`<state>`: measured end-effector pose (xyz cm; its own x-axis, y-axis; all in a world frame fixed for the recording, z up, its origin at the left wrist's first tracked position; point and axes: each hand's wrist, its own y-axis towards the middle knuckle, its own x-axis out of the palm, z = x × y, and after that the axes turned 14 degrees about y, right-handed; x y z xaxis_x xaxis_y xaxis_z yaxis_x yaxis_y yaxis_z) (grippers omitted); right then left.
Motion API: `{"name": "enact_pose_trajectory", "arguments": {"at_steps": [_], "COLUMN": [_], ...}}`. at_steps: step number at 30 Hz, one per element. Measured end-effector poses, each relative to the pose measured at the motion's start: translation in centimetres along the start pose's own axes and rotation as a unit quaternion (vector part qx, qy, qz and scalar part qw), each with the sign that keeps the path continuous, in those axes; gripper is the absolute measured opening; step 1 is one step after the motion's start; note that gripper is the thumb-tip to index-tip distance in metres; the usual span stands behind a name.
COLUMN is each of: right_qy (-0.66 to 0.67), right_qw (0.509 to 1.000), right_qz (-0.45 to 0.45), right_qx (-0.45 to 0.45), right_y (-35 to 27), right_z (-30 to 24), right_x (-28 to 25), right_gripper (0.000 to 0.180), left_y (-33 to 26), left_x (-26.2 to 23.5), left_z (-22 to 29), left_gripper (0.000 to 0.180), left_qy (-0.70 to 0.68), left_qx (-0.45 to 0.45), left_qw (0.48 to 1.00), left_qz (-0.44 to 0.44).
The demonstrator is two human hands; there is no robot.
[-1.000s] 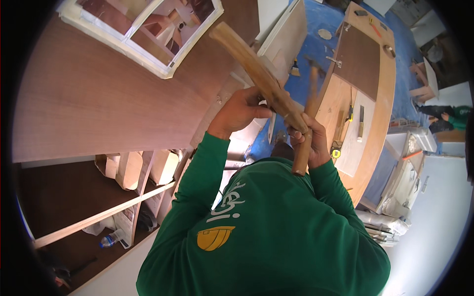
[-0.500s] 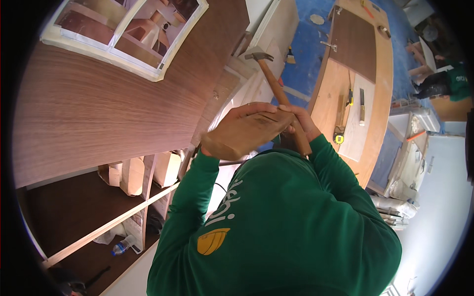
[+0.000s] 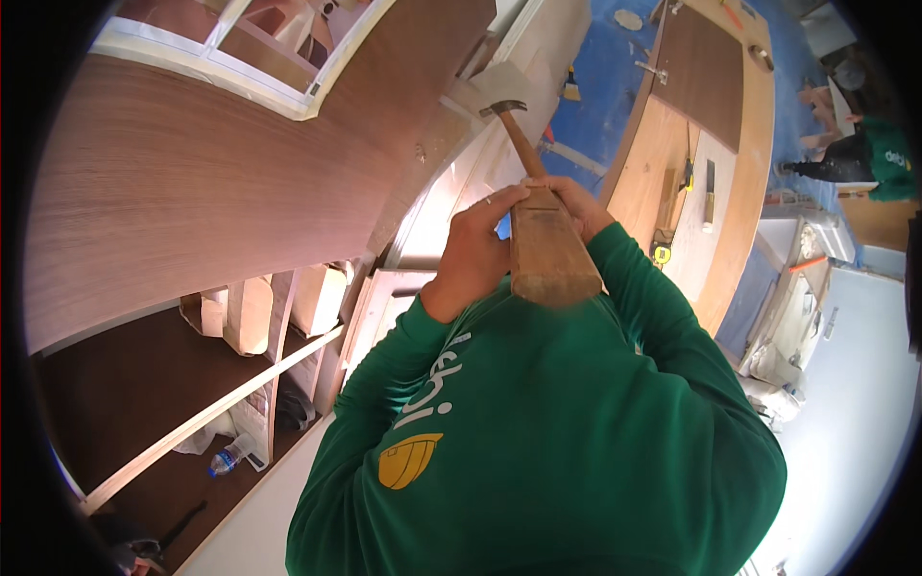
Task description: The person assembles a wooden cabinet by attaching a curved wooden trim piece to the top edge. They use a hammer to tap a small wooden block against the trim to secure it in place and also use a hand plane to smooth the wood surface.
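Observation:
In front of my chest I hold a long wooden block with a slot across its upper face, which looks like a wooden hand plane [image 3: 552, 252]. Its near end tilts down toward me. My left hand [image 3: 473, 248] is closed along the plane's left side, with fingertips at its far end. My right hand [image 3: 573, 202] is closed on a claw hammer [image 3: 520, 144], whose wooden handle runs behind the plane and whose metal head points up and away. The right fingers are partly hidden by the plane, as is the handle's lower part.
At left stands a large brown wood panel [image 3: 240, 192] with a window opening, above a dark cabinet [image 3: 134, 384] holding a plastic bottle [image 3: 229, 455]. To the right, a workbench [image 3: 740, 192] carries a tape measure [image 3: 661, 252] and a chisel-like tool [image 3: 709, 197]. Another person [image 3: 864, 158] is at far right.
The plane has swung from lying slantwise to pointing toward my chest, its near end moving right. My left hand has shifted right with it. The hammer remains in my right hand.

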<state>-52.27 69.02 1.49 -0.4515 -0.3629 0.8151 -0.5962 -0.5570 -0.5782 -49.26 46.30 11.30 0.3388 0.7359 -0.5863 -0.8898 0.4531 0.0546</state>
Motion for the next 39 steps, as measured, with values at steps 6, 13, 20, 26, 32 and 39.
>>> {"name": "enact_pose_trajectory", "arguments": {"at_steps": [6, 13, 20, 26, 32, 39], "right_qy": [0.003, -0.262, -0.451, -0.397, -0.491, -0.523], "right_qw": [1.000, 0.957, 0.787, 0.766, 0.746, 0.755], "right_qz": [0.016, 0.047, 0.208, 0.296, 0.307, 0.251], "right_qx": [-0.020, -0.113, -0.365, -0.410, -0.329, -0.306], "right_y": [1.6, -5.8, -14.8, -16.5, -16.4, -15.1], "right_z": [-0.1, -2.6, 3.5, 9.4, 10.5, 9.3], "right_x": [-1.4, -4.7, -5.6, -4.6, -7.4, -8.5], "right_gripper": [0.030, 0.030, 0.026, 0.038, 0.036, 0.052], "left_y": [0.9, 6.8, 9.7, 9.7, 10.9, 11.3], "left_x": [-0.3, -0.2, 3.3, 6.2, 7.2, 8.8], "left_z": [-0.8, -3.4, -7.9, -9.4, -9.4, -9.0], "left_gripper": [0.048, 0.048, 0.046, 0.046, 0.045, 0.054], "left_qy": [-0.019, -0.297, -0.470, -0.501, -0.694, -0.650], "left_qx": [0.037, -0.199, -0.406, -0.433, -0.279, -0.322], "left_qw": [0.999, 0.933, 0.780, 0.746, 0.661, 0.688], "left_qz": [0.030, -0.046, -0.082, -0.069, -0.053, -0.010]}}
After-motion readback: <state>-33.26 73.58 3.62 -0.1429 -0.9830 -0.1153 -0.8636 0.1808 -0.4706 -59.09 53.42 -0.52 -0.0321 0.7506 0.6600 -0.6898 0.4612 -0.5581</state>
